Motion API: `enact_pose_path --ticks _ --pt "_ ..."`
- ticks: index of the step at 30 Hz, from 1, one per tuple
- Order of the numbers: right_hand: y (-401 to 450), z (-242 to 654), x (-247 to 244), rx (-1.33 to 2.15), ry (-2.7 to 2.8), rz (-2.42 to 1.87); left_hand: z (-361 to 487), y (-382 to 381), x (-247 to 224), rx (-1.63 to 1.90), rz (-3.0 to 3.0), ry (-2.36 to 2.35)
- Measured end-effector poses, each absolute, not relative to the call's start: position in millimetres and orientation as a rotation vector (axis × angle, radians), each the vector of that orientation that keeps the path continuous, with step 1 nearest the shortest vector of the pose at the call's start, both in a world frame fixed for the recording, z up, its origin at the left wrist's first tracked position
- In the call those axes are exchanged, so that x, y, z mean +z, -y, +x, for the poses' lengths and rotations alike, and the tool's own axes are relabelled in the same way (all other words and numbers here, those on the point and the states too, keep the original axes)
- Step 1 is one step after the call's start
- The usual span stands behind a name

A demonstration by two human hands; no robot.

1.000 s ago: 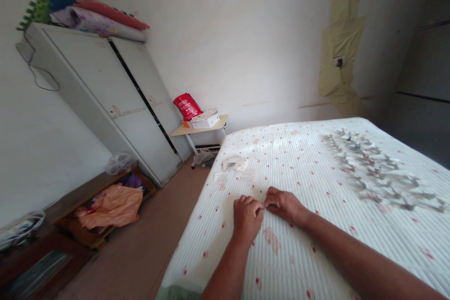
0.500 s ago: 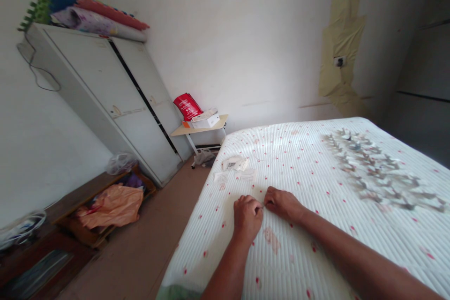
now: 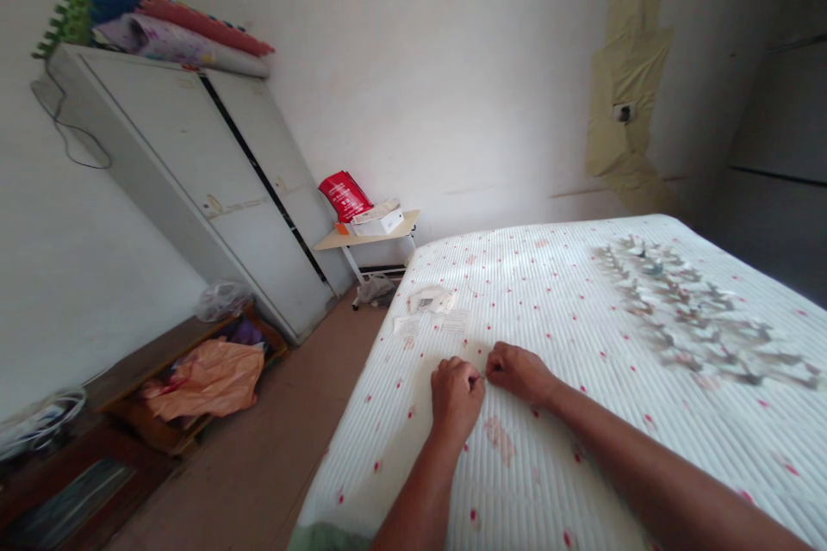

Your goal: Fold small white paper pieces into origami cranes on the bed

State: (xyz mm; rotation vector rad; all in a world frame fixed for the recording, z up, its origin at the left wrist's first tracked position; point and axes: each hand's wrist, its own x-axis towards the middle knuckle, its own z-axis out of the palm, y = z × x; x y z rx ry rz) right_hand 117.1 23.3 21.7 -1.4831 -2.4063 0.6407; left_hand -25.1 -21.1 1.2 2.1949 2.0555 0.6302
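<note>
Head view: looks forward and down across a bed, with both forearms reaching in from the bottom edge and a room corner beyond.

Left hand: left hand [image 3: 457,399] rests on the bedding, knuckles up, fingers curled tightly inward; whatever it grips, if anything, is too small to tell.

Right hand: right hand [image 3: 520,374] lies just beside the left, fingers curled and pointing toward it; its hold is equally hard to tell.

Between the hands: fingertips [image 3: 489,370] nearly meet, and a tiny pale sliver [image 3: 480,380] shows at the left hand's fingers, too small to name.

Bed: white ribbed quilted mattress cover [image 3: 568,482] with scattered red dots and a faint pinkish stain just below the hands.

Near the hands: two paper slips [image 3: 456,321] and a crumpled white packet [image 3: 431,300] lie on the cover, beyond the hands and near the far edge.

Right of the bed: a long blurred heap of small grey-silver pieces [image 3: 678,314] lies well apart from both hands; individual pieces are too blurred to identify.

Far corner: small folding table [image 3: 388,230] holds a white box [image 3: 381,223] and a red bag [image 3: 345,195], beside a grey metal wardrobe [image 3: 187,164] topped with rolled mats [image 3: 181,39].

Floor side: orange plastic bag [image 3: 203,379] sits in a low wooden crate [image 3: 161,422].
</note>
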Motion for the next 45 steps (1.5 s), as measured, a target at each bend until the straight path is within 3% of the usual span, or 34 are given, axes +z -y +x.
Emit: enact_pose_path --ticks 27,45 --pt "-35 114 11 0.806 2.266 -1.570 -26 15 -3 0.693 2.108 -2.062" --pt "-23 122 10 0.617 2.398 -1.402 -31 21 0 0.665 2.080 -1.962"
